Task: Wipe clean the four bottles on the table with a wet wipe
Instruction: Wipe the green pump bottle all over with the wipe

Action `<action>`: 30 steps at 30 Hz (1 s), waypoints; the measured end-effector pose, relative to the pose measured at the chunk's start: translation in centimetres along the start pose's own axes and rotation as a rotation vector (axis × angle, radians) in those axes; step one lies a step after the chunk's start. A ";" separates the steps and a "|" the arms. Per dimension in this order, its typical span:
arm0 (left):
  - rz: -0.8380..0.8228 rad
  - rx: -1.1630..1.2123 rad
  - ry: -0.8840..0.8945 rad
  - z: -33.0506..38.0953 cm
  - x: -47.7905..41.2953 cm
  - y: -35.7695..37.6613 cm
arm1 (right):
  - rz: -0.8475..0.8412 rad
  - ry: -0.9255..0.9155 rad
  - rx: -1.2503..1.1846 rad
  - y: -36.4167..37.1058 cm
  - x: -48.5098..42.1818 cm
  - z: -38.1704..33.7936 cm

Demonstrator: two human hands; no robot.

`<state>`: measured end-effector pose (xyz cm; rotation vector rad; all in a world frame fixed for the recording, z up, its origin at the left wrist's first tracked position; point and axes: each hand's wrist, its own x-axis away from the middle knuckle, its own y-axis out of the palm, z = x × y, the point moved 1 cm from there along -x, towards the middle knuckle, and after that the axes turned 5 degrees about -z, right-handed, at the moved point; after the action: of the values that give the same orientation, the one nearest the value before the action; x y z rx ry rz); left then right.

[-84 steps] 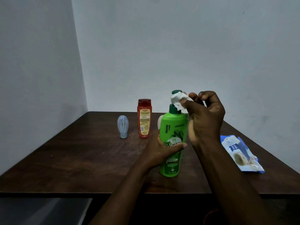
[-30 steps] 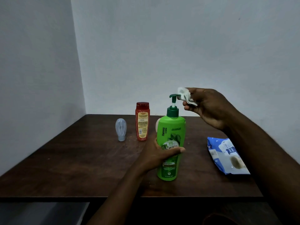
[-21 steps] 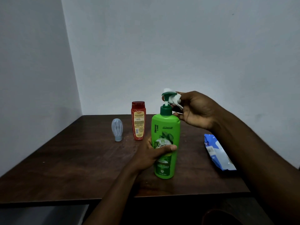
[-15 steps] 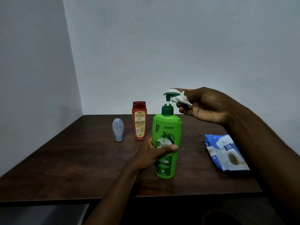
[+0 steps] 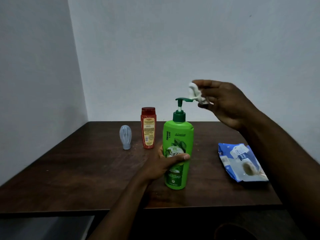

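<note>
A tall green pump bottle (image 5: 179, 135) stands upright near the table's front middle. My left hand (image 5: 161, 164) grips its lower body, thumb across the label. My right hand (image 5: 223, 103) pinches a crumpled white wet wipe (image 5: 196, 93) at the tip of the dark green pump spout (image 5: 183, 99), on its right side. Behind and to the left stand a red bottle (image 5: 148, 128) and a small pale blue bottle (image 5: 125, 137) resting on its cap. A fourth bottle is not visible.
A blue and white wet wipe pack (image 5: 242, 163) lies flat at the right of the dark wooden table (image 5: 78, 170). White walls close in at the back and left. The table's front edge runs just below my left forearm.
My right hand with the wipe has slid off the pump head to the spout tip and lifted slightly. My left hand keeps its hold on the green bottle.
</note>
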<state>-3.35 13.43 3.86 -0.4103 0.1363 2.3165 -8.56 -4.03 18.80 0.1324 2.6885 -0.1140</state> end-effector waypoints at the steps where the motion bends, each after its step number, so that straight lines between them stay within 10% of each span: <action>1: 0.001 0.003 0.001 0.0 0.0 0.0 | -0.017 -0.065 0.100 0.5 -0.1 -0.6; 7: 0.019 -0.001 0.004 -0.1 0.1 -0.1 | -0.057 -0.231 0.623 1.4 0.3 -1.7; 17: 0.048 -0.009 -0.006 -0.1 0.2 0.3 | 0.192 -0.229 0.087 0.1 3.3 3.1; 30: 0.109 -0.043 0.041 -0.5 0.4 0.4 | 0.241 -0.096 -0.019 2.6 8.4 10.4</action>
<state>-3.76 13.28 3.27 -0.4828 0.1318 2.4227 -11.33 -1.84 5.67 0.4324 2.5542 -0.0197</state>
